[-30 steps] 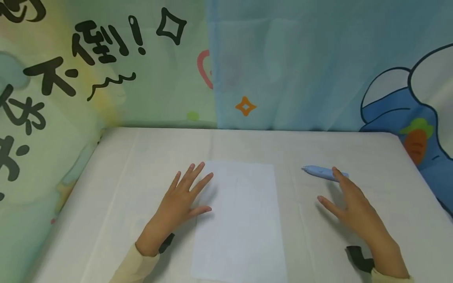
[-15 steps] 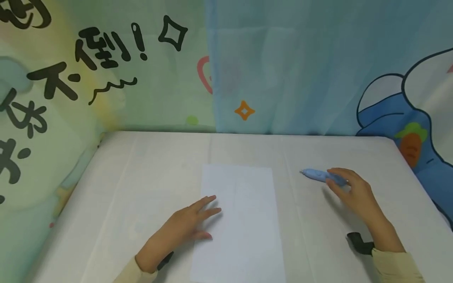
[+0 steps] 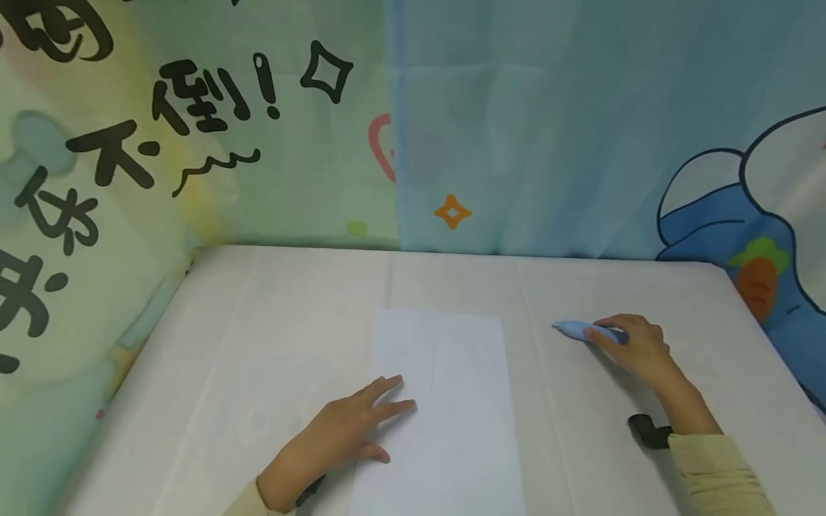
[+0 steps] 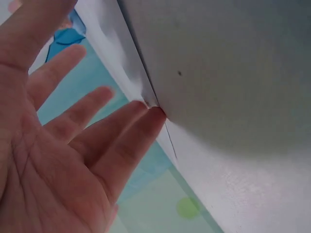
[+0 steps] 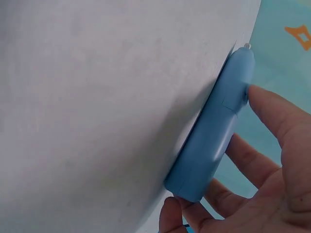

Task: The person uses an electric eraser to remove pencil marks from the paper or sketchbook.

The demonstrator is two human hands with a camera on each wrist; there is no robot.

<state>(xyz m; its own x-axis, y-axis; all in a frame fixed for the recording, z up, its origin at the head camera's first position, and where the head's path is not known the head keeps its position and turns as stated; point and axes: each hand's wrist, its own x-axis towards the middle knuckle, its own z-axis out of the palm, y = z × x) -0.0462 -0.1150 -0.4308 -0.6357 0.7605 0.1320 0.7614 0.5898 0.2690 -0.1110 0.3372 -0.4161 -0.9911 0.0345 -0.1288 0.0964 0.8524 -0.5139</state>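
Note:
A thick light-blue 3D pen (image 3: pixel 571 330) with a small metal tip lies on the right part of the white table, its tip pointing left. My right hand (image 3: pixel 640 351) grips its rear half; in the right wrist view the thumb and fingers stand around the blue 3D pen (image 5: pixel 206 136), which lies close along the table. A blank white sheet of paper (image 3: pixel 452 423) lies before me at the middle. On its left edge rests my left hand (image 3: pixel 348 433), fingers spread and fairly straight. In the left wrist view, fingertips (image 4: pixel 156 114) touch the sheet's edge.
The white-covered table (image 3: pixel 290 315) reaches back to a printed cloth backdrop (image 3: pixel 548 143) with dark lettering on the left and a cartoon figure on the right. Dark wrist-camera mounts (image 3: pixel 648 431) sit beside both wrists.
My right hand has closed from a spread pose around the rear of the 3D pen. The left hand has come nearer to me and lowered onto the sheet. The view has tilted slightly.

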